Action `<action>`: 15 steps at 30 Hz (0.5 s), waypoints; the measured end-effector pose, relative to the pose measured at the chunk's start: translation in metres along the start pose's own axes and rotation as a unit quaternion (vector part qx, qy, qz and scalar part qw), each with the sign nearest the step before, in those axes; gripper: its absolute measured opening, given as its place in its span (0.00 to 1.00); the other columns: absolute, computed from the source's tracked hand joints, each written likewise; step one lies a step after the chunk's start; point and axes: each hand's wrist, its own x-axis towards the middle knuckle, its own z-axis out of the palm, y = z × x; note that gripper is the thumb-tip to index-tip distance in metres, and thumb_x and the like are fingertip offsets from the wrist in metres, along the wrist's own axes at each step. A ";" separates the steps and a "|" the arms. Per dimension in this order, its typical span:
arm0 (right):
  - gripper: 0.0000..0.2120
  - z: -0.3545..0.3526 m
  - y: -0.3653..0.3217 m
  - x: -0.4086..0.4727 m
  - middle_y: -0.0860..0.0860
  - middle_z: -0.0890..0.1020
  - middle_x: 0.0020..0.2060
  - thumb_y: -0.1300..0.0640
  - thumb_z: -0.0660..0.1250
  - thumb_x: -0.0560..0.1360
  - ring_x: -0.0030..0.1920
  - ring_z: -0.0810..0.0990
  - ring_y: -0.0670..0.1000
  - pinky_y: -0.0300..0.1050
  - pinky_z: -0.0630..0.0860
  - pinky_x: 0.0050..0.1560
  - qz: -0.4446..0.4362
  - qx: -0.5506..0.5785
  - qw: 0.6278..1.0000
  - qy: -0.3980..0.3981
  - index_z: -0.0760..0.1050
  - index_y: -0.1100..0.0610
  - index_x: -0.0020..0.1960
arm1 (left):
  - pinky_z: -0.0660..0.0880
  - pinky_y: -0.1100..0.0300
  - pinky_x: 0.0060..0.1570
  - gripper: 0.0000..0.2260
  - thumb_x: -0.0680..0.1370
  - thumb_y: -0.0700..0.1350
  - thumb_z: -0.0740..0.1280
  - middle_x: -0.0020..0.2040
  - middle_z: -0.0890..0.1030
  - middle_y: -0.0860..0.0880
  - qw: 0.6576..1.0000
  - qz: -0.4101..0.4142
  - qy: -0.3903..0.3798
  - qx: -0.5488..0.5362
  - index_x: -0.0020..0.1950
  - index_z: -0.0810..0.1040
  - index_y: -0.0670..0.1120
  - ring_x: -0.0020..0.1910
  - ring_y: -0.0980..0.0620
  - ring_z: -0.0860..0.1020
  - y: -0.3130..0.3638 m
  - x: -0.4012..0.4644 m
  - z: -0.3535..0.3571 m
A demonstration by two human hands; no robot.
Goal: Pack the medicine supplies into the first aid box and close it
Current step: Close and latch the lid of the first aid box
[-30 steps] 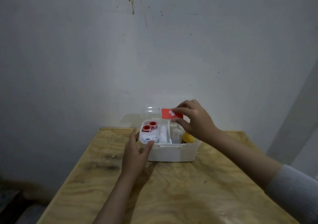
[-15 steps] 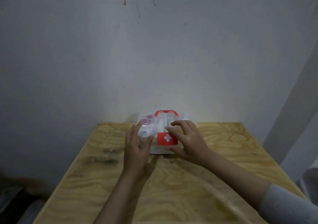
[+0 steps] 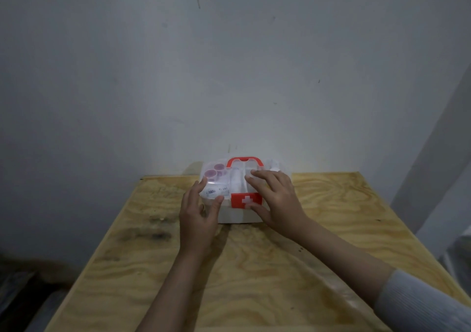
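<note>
The white first aid box [image 3: 238,215] stands at the far middle of the wooden table [image 3: 254,268], with its clear lid [image 3: 237,178] down over it. Through the lid I see red tape rolls [image 3: 214,170] and a white packet. A red handle [image 3: 244,161] lies on top and a red latch with a white cross [image 3: 246,200] hangs at the front. My left hand [image 3: 198,214] grips the box's front left corner. My right hand [image 3: 276,199] presses on the lid, thumb at the latch.
A grey-white wall [image 3: 229,76] rises right behind the box. The table's left edge [image 3: 102,239] drops to a dark floor. A pale wall corner stands at the right.
The lid stood open with my right hand on the red latch; it has swung down onto the box. My right hand now rests on the lid. My left hand kept its hold.
</note>
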 end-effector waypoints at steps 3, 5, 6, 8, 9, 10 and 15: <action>0.22 0.006 0.001 -0.001 0.57 0.80 0.58 0.45 0.67 0.72 0.59 0.76 0.57 0.53 0.71 0.60 -0.007 -0.005 1.000 0.025 0.75 0.57 0.61 | 0.80 0.55 0.50 0.21 0.74 0.52 0.68 0.65 0.73 0.51 1.000 0.002 0.001 0.005 0.65 0.71 0.55 0.64 0.54 0.73 -0.005 0.001 0.000; 0.22 0.009 0.002 -0.001 0.57 0.80 0.58 0.46 0.68 0.72 0.59 0.76 0.57 0.52 0.71 0.60 -0.011 -0.009 0.999 0.037 0.75 0.58 0.61 | 0.81 0.55 0.49 0.20 0.74 0.51 0.69 0.64 0.74 0.52 1.000 0.003 0.005 0.016 0.65 0.71 0.56 0.63 0.55 0.74 -0.007 0.001 0.001; 0.22 0.010 0.003 -0.001 0.57 0.80 0.58 0.46 0.68 0.72 0.59 0.76 0.57 0.52 0.71 0.60 -0.012 -0.010 0.999 0.040 0.75 0.58 0.61 | 0.81 0.55 0.49 0.20 0.74 0.50 0.69 0.64 0.74 0.51 1.000 0.002 0.006 0.017 0.65 0.70 0.57 0.63 0.55 0.74 -0.007 0.001 0.002; 0.22 0.013 0.004 -0.001 0.57 0.80 0.58 0.46 0.68 0.72 0.60 0.76 0.57 0.52 0.70 0.61 -0.013 -0.009 0.999 0.038 0.75 0.57 0.62 | 0.81 0.57 0.48 0.21 0.74 0.48 0.70 0.64 0.73 0.50 1.000 -0.002 0.009 0.010 0.65 0.71 0.55 0.63 0.54 0.74 -0.007 0.003 0.003; 0.23 0.013 0.006 0.000 0.56 0.80 0.58 0.46 0.67 0.72 0.60 0.75 0.57 0.52 0.70 0.61 -0.013 -0.006 0.999 0.035 0.74 0.57 0.62 | 0.81 0.58 0.48 0.21 0.74 0.47 0.70 0.64 0.73 0.50 1.000 -0.003 0.009 0.003 0.65 0.71 0.54 0.63 0.53 0.74 -0.006 0.005 0.004; 0.23 0.014 0.009 0.002 0.56 0.79 0.59 0.46 0.67 0.72 0.61 0.74 0.57 0.52 0.69 0.62 -0.012 -0.002 0.999 0.031 0.74 0.57 0.62 | 0.80 0.59 0.48 0.21 0.74 0.46 0.70 0.64 0.73 0.49 1.000 -0.004 0.009 -0.004 0.65 0.71 0.54 0.63 0.53 0.74 -0.005 0.006 0.006; 0.23 0.016 0.022 0.018 0.56 0.79 0.58 0.45 0.67 0.72 0.61 0.74 0.56 0.51 0.68 0.62 0.011 0.021 1.000 -0.004 0.74 0.57 0.62 | 0.80 0.60 0.49 0.20 0.74 0.47 0.70 0.63 0.72 0.49 1.000 -0.014 0.006 -0.004 0.63 0.71 0.58 0.61 0.54 0.73 -0.002 0.024 0.015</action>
